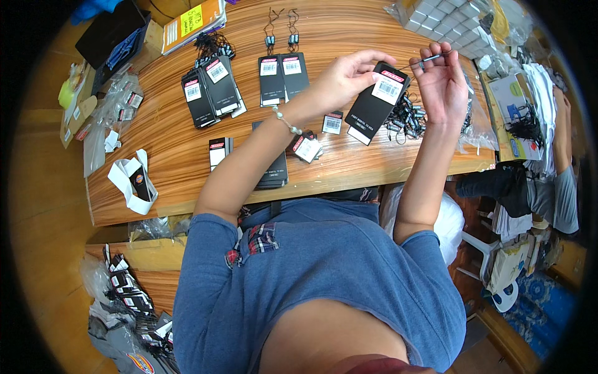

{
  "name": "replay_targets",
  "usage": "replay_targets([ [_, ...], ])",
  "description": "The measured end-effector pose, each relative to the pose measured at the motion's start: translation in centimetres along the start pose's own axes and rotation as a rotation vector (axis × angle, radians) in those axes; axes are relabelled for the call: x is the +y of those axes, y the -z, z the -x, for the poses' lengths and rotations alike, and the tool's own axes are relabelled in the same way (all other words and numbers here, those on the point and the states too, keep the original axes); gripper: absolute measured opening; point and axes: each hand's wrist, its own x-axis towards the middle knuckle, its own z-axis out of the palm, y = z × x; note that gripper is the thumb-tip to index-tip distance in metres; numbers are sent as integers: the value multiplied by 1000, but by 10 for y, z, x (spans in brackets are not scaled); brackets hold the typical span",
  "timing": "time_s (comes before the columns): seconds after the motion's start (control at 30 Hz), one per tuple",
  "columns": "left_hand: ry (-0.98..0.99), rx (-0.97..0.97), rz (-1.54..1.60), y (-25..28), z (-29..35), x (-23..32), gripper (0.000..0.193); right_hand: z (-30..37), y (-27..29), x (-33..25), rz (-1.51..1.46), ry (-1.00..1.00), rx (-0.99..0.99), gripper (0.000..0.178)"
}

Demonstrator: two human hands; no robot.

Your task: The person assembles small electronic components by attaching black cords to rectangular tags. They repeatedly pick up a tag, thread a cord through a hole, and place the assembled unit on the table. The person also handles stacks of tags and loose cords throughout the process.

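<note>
1. The left hand [356, 73] grips a black tag [375, 107] by its upper edge, thumb in front, above the surface [349, 31]; a slack grip could drop it.
2. The right hand [439, 93] pinches a string [430, 59] at the fingertips, palm uncovered; a hard tug could wrench the tag askew.
3. Whether the string passes through the tag is too small to tell; unthreaded, it could slip away.
4. The string pile [408, 119] lies near the tag; dipping low could snag loops.
5. The left forearm [240, 156] crosses over a stack [274, 172]; a lowered elbow could scatter it.

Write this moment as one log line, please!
Left hand: holds black hang tag | Right hand: pinches cord | Nearby: cord pile, black tag stack | Surface: wooden table
</note>
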Motion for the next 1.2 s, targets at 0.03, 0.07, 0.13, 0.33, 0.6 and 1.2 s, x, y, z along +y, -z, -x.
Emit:
replay_targets([
  [0.03, 24, -10, -3, 4, 0, -1, 31, -4, 9, -4, -25, -16, 18, 21],
  [0.07, 46, -21, -6, 8, 1, -1, 30, -7, 16, -8, -48, -31, 34, 21],
  [0.13, 85, -30, -23, 16, 3, 0, 29, -13, 28, -16, -89, -61, 64, 19],
  [0.33, 132, -86, -68, 32, 10, 12, 30, -5, 51, -29, 78, -140, 91, 18],
  [0.6, 112, -193, -147, 41, 9, 25, 29, -10, 36, -37, 1559, -1, 72, 22],
  [1.2, 80, -189, -257, 38, 16, 19, 26, -10, 18, -40, 946, 105, 195, 18],
])
